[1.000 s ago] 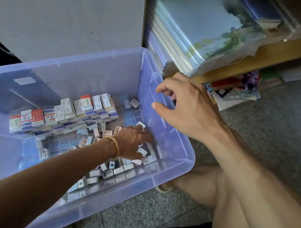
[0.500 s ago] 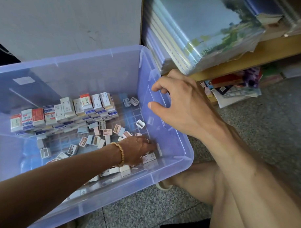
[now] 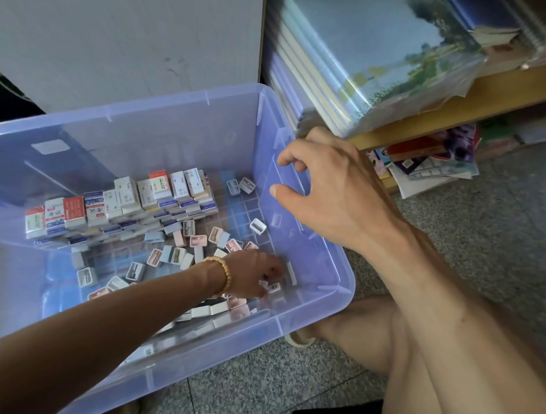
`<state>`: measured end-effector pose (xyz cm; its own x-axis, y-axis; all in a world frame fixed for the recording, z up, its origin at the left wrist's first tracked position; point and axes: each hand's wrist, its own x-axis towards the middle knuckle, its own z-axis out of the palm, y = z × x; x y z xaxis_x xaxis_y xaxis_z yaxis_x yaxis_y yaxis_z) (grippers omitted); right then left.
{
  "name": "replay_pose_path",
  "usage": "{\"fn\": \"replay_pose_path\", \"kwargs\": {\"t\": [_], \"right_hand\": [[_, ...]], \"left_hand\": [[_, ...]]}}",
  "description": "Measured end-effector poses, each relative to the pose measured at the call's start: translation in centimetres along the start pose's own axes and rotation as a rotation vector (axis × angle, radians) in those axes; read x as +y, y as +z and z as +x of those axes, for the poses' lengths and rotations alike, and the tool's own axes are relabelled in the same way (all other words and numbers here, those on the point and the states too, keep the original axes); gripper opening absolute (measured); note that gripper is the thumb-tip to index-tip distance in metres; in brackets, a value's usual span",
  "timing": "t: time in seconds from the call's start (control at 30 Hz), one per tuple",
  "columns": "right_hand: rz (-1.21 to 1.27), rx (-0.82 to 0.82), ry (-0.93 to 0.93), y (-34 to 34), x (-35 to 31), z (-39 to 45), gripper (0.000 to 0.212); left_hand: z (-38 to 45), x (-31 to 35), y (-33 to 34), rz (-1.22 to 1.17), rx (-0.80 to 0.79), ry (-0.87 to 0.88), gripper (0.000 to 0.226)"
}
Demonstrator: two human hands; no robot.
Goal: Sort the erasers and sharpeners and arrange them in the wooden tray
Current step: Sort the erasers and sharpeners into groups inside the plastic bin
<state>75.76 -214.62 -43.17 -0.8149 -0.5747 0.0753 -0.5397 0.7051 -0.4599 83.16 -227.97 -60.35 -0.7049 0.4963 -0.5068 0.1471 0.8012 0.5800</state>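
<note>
From where I sit, everything hangs on the translucent lilac plastic bin (image 3: 325, 270) on the speckled grey stone floor (image 3: 290, 377). Along its far-left floor stands a row of boxed rectangular erasers in white, red and blue wrappers (image 3: 120, 204), packed upright side by side. Toward the bin's middle and near wall lie loose small rectangular plastic sharpeners in pink, pale blue and white (image 3: 199, 240), scattered at all angles — two more sit apart in the far corner. My left hand (image 3: 250, 277), a tan beaded bracelet (image 3: 221, 274) on its wrist, reaches down into the bin's near-right corner among those sharpeners; its fingers curl downward over the pile, but I cannot tell whether they have hold of one. My right hand (image 3: 334, 184) hovers above the bin's right rim, fingers loosely bent and spread, holding nothing. Right of the bin, a stack of plastic-wrapped notebooks (image 3: 379, 62) rests on a wooden shelf (image 3: 454, 104).
</note>
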Motion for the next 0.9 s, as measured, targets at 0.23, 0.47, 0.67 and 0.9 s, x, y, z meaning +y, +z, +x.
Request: {"fn": "replay_pose_path", "kwargs": {"t": [0.23, 0.47, 0.67, 0.9], "right_hand": [[0.033, 0.056, -0.051, 0.5, -0.5, -0.2, 0.025], [0.085, -0.004, -0.183, 2.6, -4.1, 0.9, 0.022], [0.085, -0.226, -0.293, 5.7, -8.4, 2.6, 0.062], [0.127, -0.230, -0.451, 10.0, -12.7, 3.8, 0.044]], "left_hand": [[-1.6, 0.6, -1.0, -0.062, 0.169, -0.016, 0.025], [-10.2, -1.1, -7.1, -0.635, 0.598, -0.193, 0.010], [-17.8, -2.5, -9.9, -1.183, 0.809, -0.343, 0.031], [-21.7, -2.6, -8.8, -1.315, 0.911, -0.344, 0.030]]}}
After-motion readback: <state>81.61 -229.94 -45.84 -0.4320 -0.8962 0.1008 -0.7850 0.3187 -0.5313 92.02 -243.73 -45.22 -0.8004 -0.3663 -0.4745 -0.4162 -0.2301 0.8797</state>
